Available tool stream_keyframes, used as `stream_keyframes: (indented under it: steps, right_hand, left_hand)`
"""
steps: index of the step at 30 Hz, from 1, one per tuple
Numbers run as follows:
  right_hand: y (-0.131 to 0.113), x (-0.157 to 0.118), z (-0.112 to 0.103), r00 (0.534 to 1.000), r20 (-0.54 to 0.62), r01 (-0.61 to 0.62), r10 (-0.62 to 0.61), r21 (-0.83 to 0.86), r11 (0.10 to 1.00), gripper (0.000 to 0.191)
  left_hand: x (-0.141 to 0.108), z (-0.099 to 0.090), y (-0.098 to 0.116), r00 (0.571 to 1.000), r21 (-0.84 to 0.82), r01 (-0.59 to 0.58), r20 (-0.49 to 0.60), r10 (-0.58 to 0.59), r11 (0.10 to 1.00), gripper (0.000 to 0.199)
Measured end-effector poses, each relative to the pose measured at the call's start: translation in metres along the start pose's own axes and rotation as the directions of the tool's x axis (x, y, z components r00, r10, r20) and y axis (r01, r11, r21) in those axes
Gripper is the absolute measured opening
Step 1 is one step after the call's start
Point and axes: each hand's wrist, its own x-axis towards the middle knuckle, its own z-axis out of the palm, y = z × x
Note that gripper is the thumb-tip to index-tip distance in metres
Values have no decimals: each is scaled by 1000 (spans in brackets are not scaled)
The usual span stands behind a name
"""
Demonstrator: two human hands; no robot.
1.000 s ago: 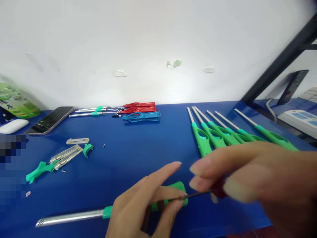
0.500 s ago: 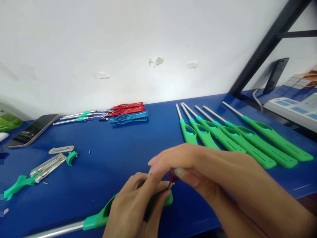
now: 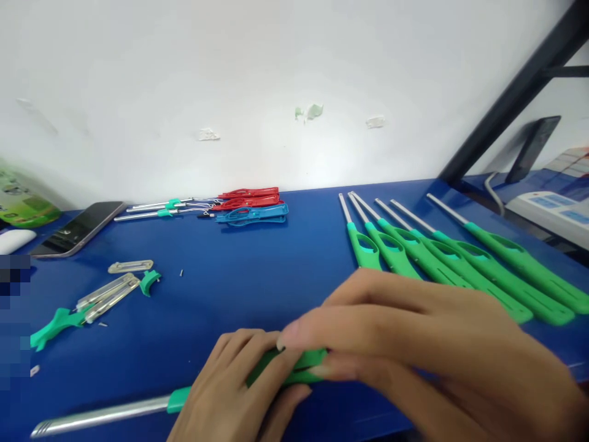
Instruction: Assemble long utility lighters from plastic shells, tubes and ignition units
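A long-nosed gas lighter (image 3: 317, 358) with a green handle and a silver metal tube lies across the front of the blue table, its tube pointing left. My left hand (image 3: 239, 387) is closed around the middle of the handle and covers much of it. My right hand (image 3: 396, 344) is at the handle's right end, with thumb and forefinger closed on it. The palm side of this hand is hidden, and no screwdriver shows. Beyond my right hand, several similar green lighters (image 3: 427, 261) lie side by side, tubes pointing away.
Red and blue lighter shells (image 3: 252, 212) with wired tubes lie near the wall. Clear fuel tanks (image 3: 110, 298), teal pieces (image 3: 59, 325) and tiny parts lie at left. A phone (image 3: 80, 227), a white object (image 3: 16, 239) and a green-labelled container (image 3: 27, 199) stand behind. A power strip (image 3: 552, 209) is right.
The dark red screwdriver handle in my right hand has gone from sight. My right thumb and forefinger have come down onto the lighter's handle. The view has shifted slightly left.
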Motion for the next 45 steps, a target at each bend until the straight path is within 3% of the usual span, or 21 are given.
stream_keyframes:
  steps: [4, 8, 11, 13, 16, 19, 22, 28, 33, 38, 41, 45]
  right_hand:
    - [4, 11, 9, 990, -138, 6, -23, -121, 993, 34]
    - [9, 20, 22, 985, -151, 80, -87, -48, 996, 50]
    - [10, 25, 35, 958, -273, 91, -92, -17, 996, 40]
    - [10, 27, 42, 933, -347, 65, -98, -106, 992, 28]
    - [8, 28, 44, 948, -309, 21, -82, -198, 980, 29]
    - [8, 26, 41, 977, -208, 27, -52, -122, 992, 43]
    - [9, 26, 40, 982, -186, 12, -23, -60, 998, 44]
    - [11, 25, 46, 961, -275, -11, -19, -107, 994, 48]
    - [10, 25, 44, 973, -230, -28, 8, -84, 996, 43]
    - [8, 22, 48, 950, -312, -17, -31, -151, 988, 41]
    - [8, 21, 53, 955, -292, 4, -54, -167, 986, 42]
    - [5, 20, 55, 952, -305, -41, 2, -121, 992, 39]
  left_hand:
    - [-6, -3, -14, 1000, 79, 5, -3, -5, 997, 21]
    - [-9, -4, -25, 999, 146, 27, 13, -29, 989, 27]
    - [-12, -3, -28, 1000, 156, 29, 1, -29, 987, 27]
    - [-12, -3, -27, 999, 151, 32, -11, -31, 988, 26]
    - [-11, -4, -25, 999, 141, 48, -7, -47, 989, 27]
    - [-10, -3, -23, 998, 121, 65, -2, -66, 990, 28]
    - [-10, -3, -23, 998, 97, 65, -23, -63, 993, 26]
    - [-12, -3, -23, 997, 86, 72, -16, -71, 994, 26]
    - [-12, -2, -22, 997, 94, 70, 7, -71, 993, 28]
    - [-11, -2, -24, 998, 105, 60, -9, -60, 993, 26]
    - [-11, -2, -25, 999, 121, 52, 5, -53, 991, 27]
    - [-12, -2, -26, 998, 146, 51, 32, -56, 988, 29]
